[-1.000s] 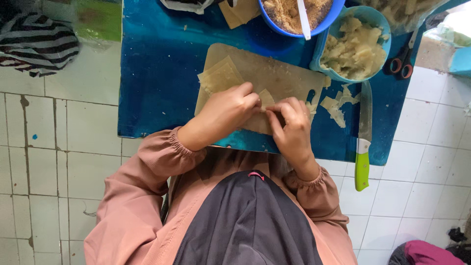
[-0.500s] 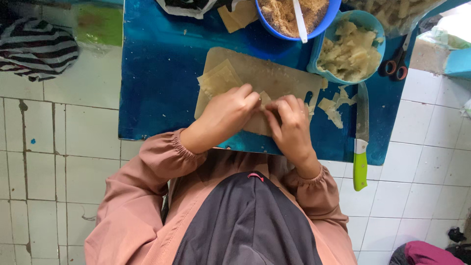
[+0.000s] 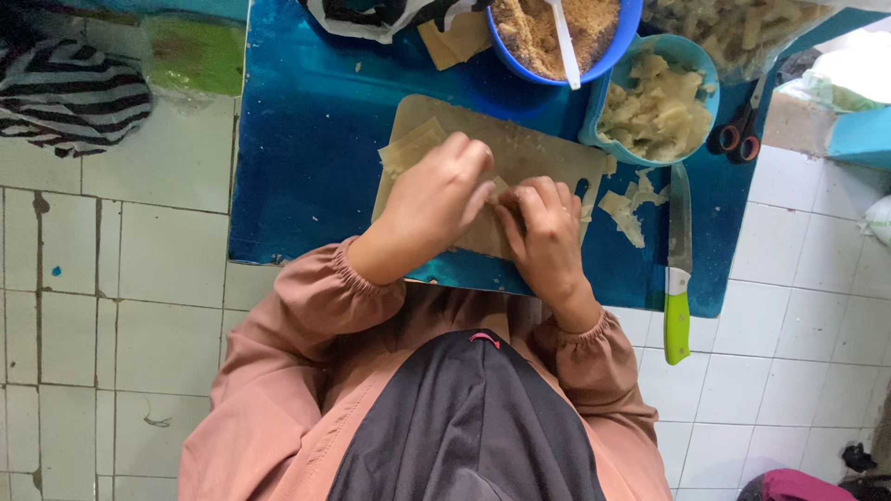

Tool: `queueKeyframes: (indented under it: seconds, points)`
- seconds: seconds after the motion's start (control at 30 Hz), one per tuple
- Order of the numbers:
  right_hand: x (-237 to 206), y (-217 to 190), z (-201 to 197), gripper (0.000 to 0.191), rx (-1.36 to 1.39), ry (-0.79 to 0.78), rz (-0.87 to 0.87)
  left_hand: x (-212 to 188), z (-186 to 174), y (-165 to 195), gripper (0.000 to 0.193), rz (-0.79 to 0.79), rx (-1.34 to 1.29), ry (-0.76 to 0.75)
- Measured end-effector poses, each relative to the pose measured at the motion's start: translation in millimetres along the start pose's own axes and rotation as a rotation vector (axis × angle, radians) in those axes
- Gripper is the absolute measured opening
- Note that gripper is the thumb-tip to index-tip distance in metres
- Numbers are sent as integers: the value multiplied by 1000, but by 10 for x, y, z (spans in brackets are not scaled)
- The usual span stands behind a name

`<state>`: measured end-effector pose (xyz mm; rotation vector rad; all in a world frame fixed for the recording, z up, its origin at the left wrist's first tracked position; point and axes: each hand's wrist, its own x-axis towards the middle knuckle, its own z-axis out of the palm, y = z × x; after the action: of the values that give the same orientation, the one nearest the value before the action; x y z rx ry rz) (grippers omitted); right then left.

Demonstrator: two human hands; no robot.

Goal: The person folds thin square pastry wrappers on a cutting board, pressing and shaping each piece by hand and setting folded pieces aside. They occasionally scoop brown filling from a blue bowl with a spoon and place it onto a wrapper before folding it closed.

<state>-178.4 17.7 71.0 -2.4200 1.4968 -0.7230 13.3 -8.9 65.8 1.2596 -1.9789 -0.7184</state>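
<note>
My left hand (image 3: 436, 199) and my right hand (image 3: 545, 232) meet over a tan cutting board (image 3: 520, 148) on a low blue table (image 3: 316, 158). Both sets of fingers pinch a small pale sheet of dough (image 3: 501, 188) between them; most of it is hidden under the fingers. A short stack of pale square sheets (image 3: 408, 146) lies on the board just beyond my left hand. Folded pale pieces (image 3: 626, 206) lie to the right of the board.
A knife with a green handle (image 3: 677, 278) lies at the table's right edge. A light blue bowl of folded pieces (image 3: 654, 97), a dark blue bowl of brown filling with a spoon (image 3: 557, 32) and red-handled scissors (image 3: 738, 134) stand beyond. White tiled floor surrounds the table.
Both hands stay at the same spot on the board, fingers working the small sheet. The view has shifted slightly.
</note>
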Motion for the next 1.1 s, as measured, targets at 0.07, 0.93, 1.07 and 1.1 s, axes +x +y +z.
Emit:
queueKeyframes:
  seconds: [0.07, 0.93, 1.07, 1.1]
  points:
    - [8, 2, 16, 12, -43, 25, 2, -40, -76, 69, 24, 69, -36, 88]
    - [603, 496, -685, 13, -409, 496, -111, -748, -289, -251, 35, -80, 94, 384]
    - [1143, 1123, -1236, 19, -572, 783, -123, -698, -319, -248, 34, -92, 71, 383]
    - [1267, 1295, -1335, 18, -650, 760, -127, -719, -317, -243, 34, -103, 58, 380]
